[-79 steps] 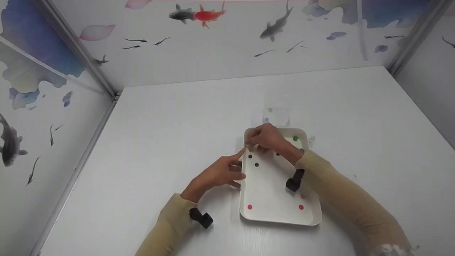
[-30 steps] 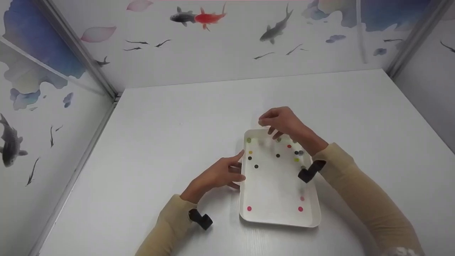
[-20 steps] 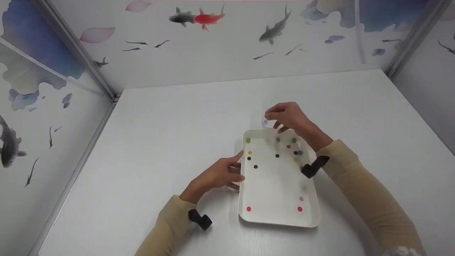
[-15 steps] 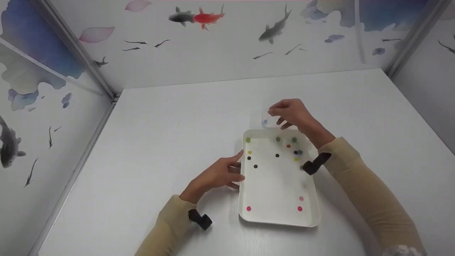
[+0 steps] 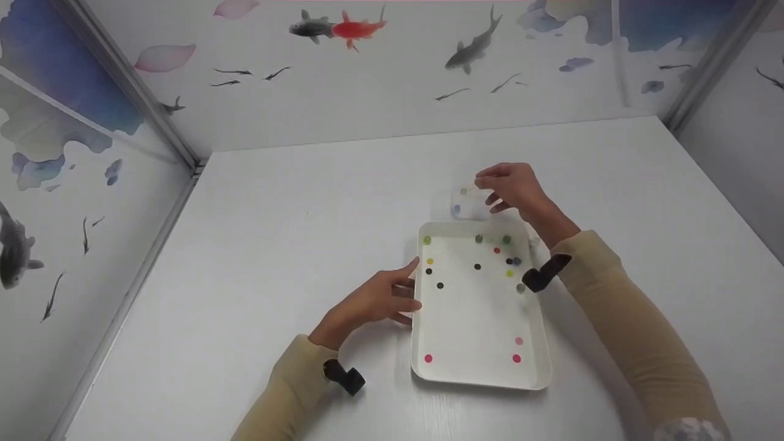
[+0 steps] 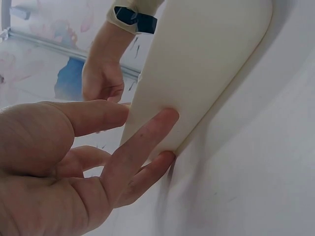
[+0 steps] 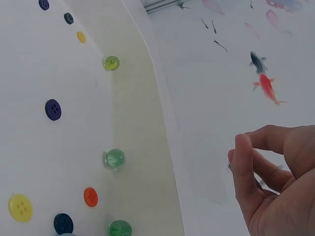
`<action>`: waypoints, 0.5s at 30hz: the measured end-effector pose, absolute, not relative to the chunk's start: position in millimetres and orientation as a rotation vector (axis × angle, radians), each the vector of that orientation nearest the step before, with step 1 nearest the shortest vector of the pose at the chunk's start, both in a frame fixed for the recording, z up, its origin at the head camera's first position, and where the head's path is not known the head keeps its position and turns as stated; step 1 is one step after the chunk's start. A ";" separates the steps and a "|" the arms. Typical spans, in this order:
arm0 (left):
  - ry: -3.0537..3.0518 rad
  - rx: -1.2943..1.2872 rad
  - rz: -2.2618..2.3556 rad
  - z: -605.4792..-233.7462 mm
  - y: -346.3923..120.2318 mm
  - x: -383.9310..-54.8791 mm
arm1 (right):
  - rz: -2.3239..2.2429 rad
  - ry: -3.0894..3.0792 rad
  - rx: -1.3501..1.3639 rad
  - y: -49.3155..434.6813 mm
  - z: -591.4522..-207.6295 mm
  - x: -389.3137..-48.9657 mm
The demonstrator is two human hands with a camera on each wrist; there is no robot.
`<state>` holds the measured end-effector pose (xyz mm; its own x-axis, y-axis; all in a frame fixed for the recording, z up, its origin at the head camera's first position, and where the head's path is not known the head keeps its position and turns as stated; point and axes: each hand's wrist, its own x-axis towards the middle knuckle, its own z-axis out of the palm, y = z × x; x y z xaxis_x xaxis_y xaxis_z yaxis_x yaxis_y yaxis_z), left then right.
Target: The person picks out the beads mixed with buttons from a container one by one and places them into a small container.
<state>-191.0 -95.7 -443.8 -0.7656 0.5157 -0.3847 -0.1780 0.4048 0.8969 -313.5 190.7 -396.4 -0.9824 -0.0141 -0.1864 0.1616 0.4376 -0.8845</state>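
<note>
A white rectangular tray [image 5: 478, 373] holds small round buttons and glass marbles. Against its left wall my left hand [image 5: 383, 294] rests with fingers extended, and in the left wrist view its fingertips [image 6: 170, 117] press the outer wall. My right hand [image 5: 511, 187] is raised beyond the tray's far edge, beside and over a clear container [image 5: 468, 211] with a green and a bluish piece showing. In the right wrist view its thumb and index finger meet at the tips; I cannot tell whether something small is between them. Green marbles [image 7: 115, 158] lie along the tray's far side.
Dark buttons [image 5: 440, 285], a yellow button [image 7: 20, 207] and an orange-red button [image 7: 90, 196] are spread in the tray. Pink-red buttons [image 5: 428, 358] lie near its front corners. Small clear bits [image 5: 534, 241] sit right of the tray. Printed fish panels [image 5: 367, 92] wall in the white table.
My right hand has left the tray's far left corner, where a green marble now shows, and moved up and right past the clear container. My left hand has stayed at the wall.
</note>
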 end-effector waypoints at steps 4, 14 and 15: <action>2.010 0.296 1.414 -444.3 -95.2 -190.9 | -1.597 2.528 0.122 194.0 -399.7 -316.0; 2.014 0.296 1.405 -443.9 -97.0 -190.8 | -1.560 2.562 0.155 194.9 -401.6 -317.8; 2.014 0.296 1.406 -443.7 -97.5 -190.8 | -1.559 2.560 0.155 194.7 -401.5 -318.4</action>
